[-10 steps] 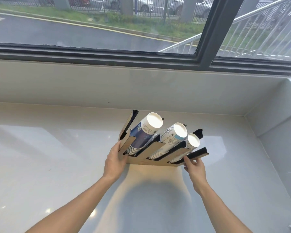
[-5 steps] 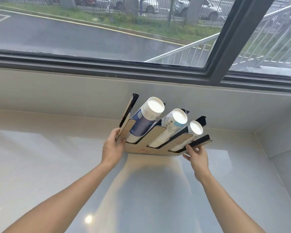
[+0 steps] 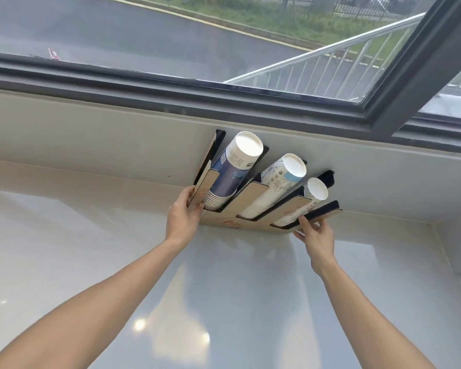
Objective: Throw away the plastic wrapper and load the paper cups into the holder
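Both bare forearms reach forward and up from the lower edge of the view, well apart, converging on a flat tan wooden cup holder with black-lined slots (image 3: pixel 250 199). The left hand (image 3: pixel 183 218) has its fingers curled round the holder's left edge, thumb on the near face beside the first slot. The right hand (image 3: pixel 314 235) pinches the holder's lower right corner — fingertips on the black-edged end prong, thumb beneath.

The holder leans tilted, its far end against the pale wall under the dark window frame (image 3: pixel 224 102), its near end over the glossy white countertop (image 3: pixel 224 302); whether it touches the counter cannot be told.

Three stacks fill its slots, rims toward the hands: a stack of blue-and-white paper cups (image 3: pixel 232 171) just right of the left hand, a stack of white paper cups with pale blue print (image 3: pixel 280 185) in the middle, and a narrower stack of small white paper cups (image 3: pixel 310 199) just above the right hand.
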